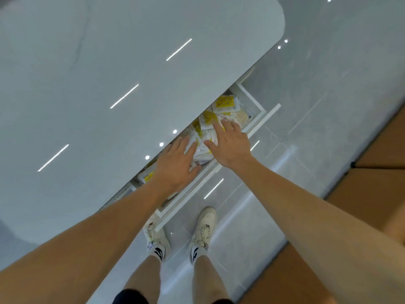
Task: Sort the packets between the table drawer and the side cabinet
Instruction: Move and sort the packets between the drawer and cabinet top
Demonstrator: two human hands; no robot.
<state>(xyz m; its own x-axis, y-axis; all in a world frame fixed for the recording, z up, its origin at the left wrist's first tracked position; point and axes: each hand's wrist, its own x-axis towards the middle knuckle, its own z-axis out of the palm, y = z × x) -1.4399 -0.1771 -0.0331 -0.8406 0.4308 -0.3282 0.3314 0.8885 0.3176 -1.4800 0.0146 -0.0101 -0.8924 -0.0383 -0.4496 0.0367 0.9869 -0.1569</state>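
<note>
A white table drawer [258, 126] stands pulled out from under the glossy grey table top [109, 73]. It holds a heap of several white and yellow packets [223, 104]. Both my hands reach into it. My left hand [175, 165] lies flat on the packets near the drawer's middle, fingers spread. My right hand [230, 143] rests palm down on the packets just to the right, fingers apart. Neither hand has closed on a packet. The table top hides the back part of the drawer.
I stand on a shiny grey tiled floor [317, 106], my feet in white shoes [203, 227] just before the drawer front. An orange-brown surface [372, 172] runs along the right side. The table's rounded corner is at the top right.
</note>
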